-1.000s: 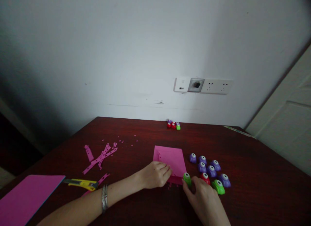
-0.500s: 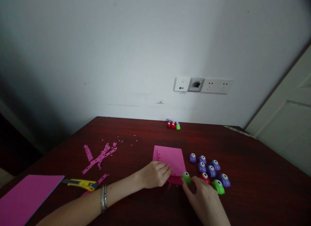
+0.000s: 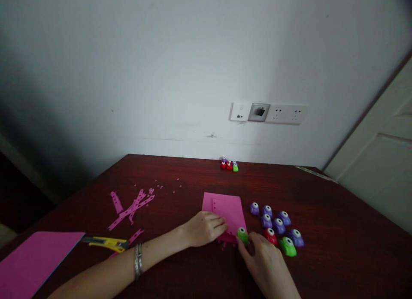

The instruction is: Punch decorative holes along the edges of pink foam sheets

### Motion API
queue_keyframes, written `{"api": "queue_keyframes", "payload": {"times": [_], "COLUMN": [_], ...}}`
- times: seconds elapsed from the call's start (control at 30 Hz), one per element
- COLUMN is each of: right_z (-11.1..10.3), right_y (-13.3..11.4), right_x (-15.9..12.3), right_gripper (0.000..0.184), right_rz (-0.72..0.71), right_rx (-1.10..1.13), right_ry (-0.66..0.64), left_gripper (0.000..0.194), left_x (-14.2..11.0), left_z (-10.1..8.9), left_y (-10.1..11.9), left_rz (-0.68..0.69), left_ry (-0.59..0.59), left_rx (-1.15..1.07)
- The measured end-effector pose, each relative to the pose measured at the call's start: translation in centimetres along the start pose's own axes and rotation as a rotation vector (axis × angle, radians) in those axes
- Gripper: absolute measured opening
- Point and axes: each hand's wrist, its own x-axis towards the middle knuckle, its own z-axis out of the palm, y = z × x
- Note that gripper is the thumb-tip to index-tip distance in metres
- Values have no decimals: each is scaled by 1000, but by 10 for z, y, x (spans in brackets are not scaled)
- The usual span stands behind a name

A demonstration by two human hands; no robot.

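Bent and pressed together, the fingers of my left hand hold a smaller piece of pink paper by its lower left part. Small holes run along that piece's left edge and near its lower edge. It lies over a larger pink sheet. At the lower right corner of the paper, my right hand grips a green craft punch with a white, eye-like top. Whether the paper sits in the punch's slot is hidden. Pink punched bits lie just below the paper.
Right of the paper stand several purple punches, a red punch and another green punch. More small punches sit by the wall. At left are punched pink strips, a yellow utility knife and pink sheets.
My right hand and the green punch have shifted slightly left along the paper's lower edge. The smaller pink piece has slid a little right over the sheet. My left hand is almost unmoved.
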Motion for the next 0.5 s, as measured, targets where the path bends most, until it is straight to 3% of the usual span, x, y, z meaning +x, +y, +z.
{"api": "queue_keyframes", "payload": {"times": [0.27,0.5], "right_z": [-3,-6], "right_y": [-11,-3], "right_x": [14,17], "right_gripper": [16,12], "right_rz": [0,40], "right_rx": [-119,-46], "right_ry": [-146,-295], "left_gripper": [25,26], "left_x": [-4,-3], "left_z": [10,0], "left_y": [-14,-18], "left_rz": [-64,-91], "left_ry": [-18,-110], "left_rx": [-121,-334]}}
